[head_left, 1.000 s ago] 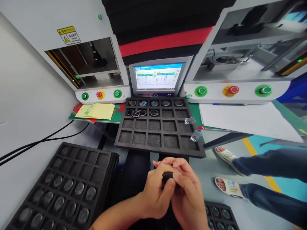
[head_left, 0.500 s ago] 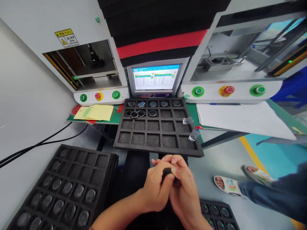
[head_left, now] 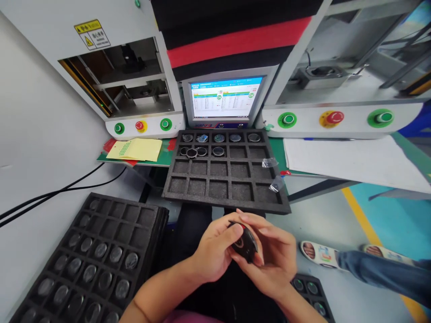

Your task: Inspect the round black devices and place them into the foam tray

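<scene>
A small round black part (head_left: 245,244) is held tight between the left hand (head_left: 215,253) and the right hand (head_left: 274,264), fingers closed around its edge. It is best kept steady and gripped by the rim only, so its face is not smudged.

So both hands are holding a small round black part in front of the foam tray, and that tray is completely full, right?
Not quite. The head view shows both hands, left hand and right hand, on the round black part, but the foam tray is mostly empty: only its far compartments hold parts.

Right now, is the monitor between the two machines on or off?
On. The monitor shows a lit window with blue header, rows of text and two green round marks; the text is too small to read.
</scene>
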The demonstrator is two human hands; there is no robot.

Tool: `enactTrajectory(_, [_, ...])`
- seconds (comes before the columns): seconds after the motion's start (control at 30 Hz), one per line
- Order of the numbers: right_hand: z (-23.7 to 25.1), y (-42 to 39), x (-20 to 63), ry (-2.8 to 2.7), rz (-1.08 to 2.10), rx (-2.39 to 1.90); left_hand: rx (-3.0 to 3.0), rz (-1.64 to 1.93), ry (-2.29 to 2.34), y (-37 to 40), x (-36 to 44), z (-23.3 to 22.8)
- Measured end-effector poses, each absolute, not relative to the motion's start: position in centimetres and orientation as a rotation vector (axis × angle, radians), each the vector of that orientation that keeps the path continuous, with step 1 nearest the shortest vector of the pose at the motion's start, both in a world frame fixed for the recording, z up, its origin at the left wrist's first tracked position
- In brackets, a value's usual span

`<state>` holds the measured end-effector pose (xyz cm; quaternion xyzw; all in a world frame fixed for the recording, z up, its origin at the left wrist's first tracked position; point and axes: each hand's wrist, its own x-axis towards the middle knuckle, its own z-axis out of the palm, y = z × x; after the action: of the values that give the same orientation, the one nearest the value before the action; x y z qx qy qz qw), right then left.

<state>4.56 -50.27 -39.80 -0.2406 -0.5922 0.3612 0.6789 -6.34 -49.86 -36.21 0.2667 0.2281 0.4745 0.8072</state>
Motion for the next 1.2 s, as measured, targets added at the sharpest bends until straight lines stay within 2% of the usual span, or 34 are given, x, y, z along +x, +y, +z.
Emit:
enactTrajectory(0.17, [-40.0, -50.2, 4.6, -1.327, 0.759, -0.562, 0.509, 0.972, 0.441, -49.8, -6.3, -36.6])
enactTrajectory(0.57, [-39.4, -50.7, 3.8, -1.124, 0.91, -0.715, 0.445, 0.976, 0.43, -49.8, -6.1, -36.1])
enactTrajectory(0.97, [-38.7, -50.3, 4.4, -1.154, 1.063, -0.524, 0.374, 0.977, 0.397, -50.5, -5.7, -35.8])
enactTrajectory(1.2, [-38.8, -51.2, 4.3, -1.142, 1.034, -0.503, 0.33, 0.997, 0.423, -51.4, -5.6, -35.4])
